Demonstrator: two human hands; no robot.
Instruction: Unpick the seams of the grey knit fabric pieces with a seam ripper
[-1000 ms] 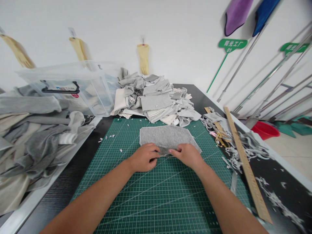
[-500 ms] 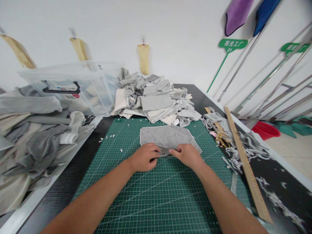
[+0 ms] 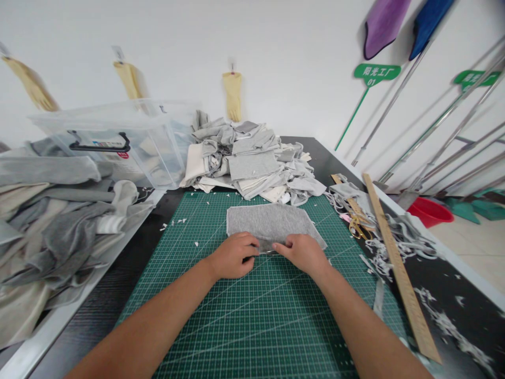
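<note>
A grey piece of fabric [image 3: 272, 218] lies on the green cutting mat [image 3: 252, 316], its near edge toward me. My left hand [image 3: 236, 255] is closed on the left part of that edge, fingers curled against the cloth. On the right part of the same edge, my right hand [image 3: 302, 251] pinches the cloth between thumb and fingers. A short stretch of the edge shows between the two hands, slightly raised. The fingertips are partly hidden by the hands themselves.
Behind the mat is a heap of grey and cream fabric [image 3: 254, 158]. A clear plastic bin [image 3: 150, 152] and more cloth [image 3: 71, 226] are at left. On the right lie a wooden ruler [image 3: 398, 263], gold-handled scissors [image 3: 357, 229] and scraps. Small white bits dot the mat.
</note>
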